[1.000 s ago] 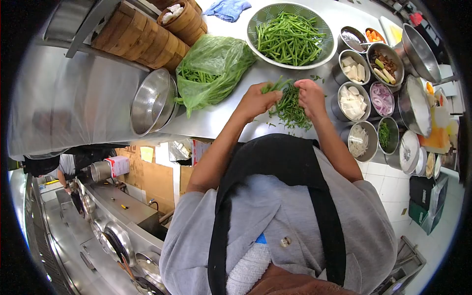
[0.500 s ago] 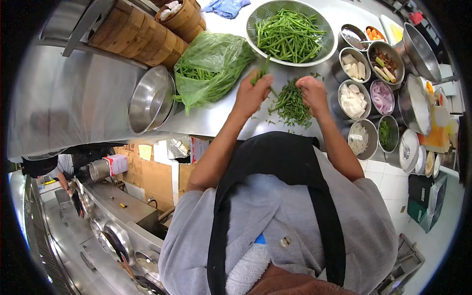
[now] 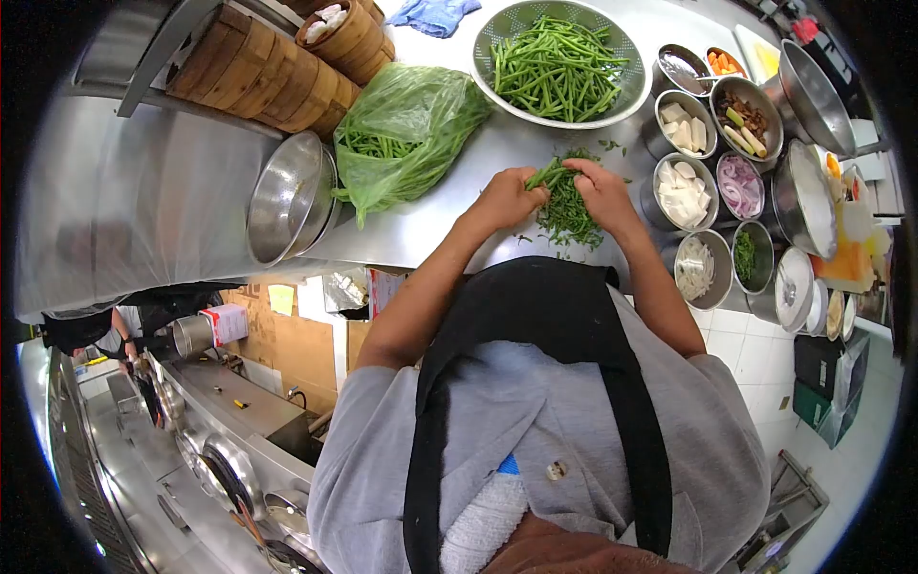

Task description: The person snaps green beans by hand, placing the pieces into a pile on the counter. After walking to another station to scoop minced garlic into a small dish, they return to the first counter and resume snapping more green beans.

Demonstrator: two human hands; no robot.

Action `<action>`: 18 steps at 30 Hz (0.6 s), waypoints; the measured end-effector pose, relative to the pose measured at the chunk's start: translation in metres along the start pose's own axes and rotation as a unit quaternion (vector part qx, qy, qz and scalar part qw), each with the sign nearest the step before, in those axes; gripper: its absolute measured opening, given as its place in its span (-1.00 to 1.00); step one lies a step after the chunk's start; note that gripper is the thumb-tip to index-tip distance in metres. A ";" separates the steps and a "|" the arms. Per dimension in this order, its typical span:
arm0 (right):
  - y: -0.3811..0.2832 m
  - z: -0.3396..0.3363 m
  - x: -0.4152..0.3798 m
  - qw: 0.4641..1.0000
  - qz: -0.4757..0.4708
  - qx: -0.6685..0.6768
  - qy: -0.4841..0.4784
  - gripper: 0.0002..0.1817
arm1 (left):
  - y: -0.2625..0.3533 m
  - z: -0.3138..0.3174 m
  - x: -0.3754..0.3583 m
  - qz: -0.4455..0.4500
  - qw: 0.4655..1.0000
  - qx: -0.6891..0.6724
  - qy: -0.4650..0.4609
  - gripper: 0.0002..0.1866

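Observation:
My left hand (image 3: 513, 199) is closed around a few green beans (image 3: 548, 175), whose ends stick out toward the right. At those ends, the fingers of my right hand (image 3: 602, 195) are pinched together on the beans. Beneath and between both hands lies a loose pile of trimmed bean ends (image 3: 572, 222) on the steel counter (image 3: 449, 230). Beyond them stands a perforated metal colander (image 3: 490, 84) heaped with long green beans (image 3: 559, 72). To the left, a green plastic bag (image 3: 421, 134) holds more beans.
Metal containers of cut ingredients line the right side, including sliced red onion (image 3: 741, 187) and white chunks (image 3: 683, 194). Steel bowls (image 3: 287, 196) and bamboo steamers (image 3: 258, 72) stand at left. A blue cloth (image 3: 435, 14) lies at the back. Another person's arm (image 3: 122, 330) shows at far left.
My left hand has moved right and down with the beans, which now point rightward. My right hand has come left and down slightly, from above the pile onto the bean ends.

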State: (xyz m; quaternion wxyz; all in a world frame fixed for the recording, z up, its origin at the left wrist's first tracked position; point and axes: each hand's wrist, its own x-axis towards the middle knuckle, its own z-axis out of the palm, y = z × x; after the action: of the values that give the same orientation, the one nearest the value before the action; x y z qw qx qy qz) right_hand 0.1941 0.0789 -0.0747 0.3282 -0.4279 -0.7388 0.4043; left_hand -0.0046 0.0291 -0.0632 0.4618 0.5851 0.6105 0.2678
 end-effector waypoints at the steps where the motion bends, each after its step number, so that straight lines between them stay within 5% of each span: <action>1: -0.004 -0.001 0.000 1.000 -0.003 -0.008 -0.013 -0.70 | 0.004 -0.006 -0.001 -0.019 0.999 -0.016 -0.023 -0.81; 9: -0.033 -0.011 0.004 0.986 -0.001 -0.086 -0.144 -0.74 | 0.029 -0.025 -0.010 -0.043 0.987 -0.119 -0.100 -0.78; 15: -0.031 -0.008 0.003 0.993 0.040 -0.035 -0.107 -0.73 | 0.023 -0.017 -0.012 0.039 0.993 -0.094 -0.064 -0.73; 18: -0.012 -0.002 0.004 0.998 0.032 0.031 -0.043 -0.72 | 0.028 -0.021 -0.012 -0.029 0.995 -0.067 -0.067 -0.72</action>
State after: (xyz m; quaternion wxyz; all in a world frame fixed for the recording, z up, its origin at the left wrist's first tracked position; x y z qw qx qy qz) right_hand 0.1890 0.0795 -0.0625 0.2960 -0.4236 -0.7252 0.4551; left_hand -0.0115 0.0264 -0.0272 0.5476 0.5516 0.5753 0.2546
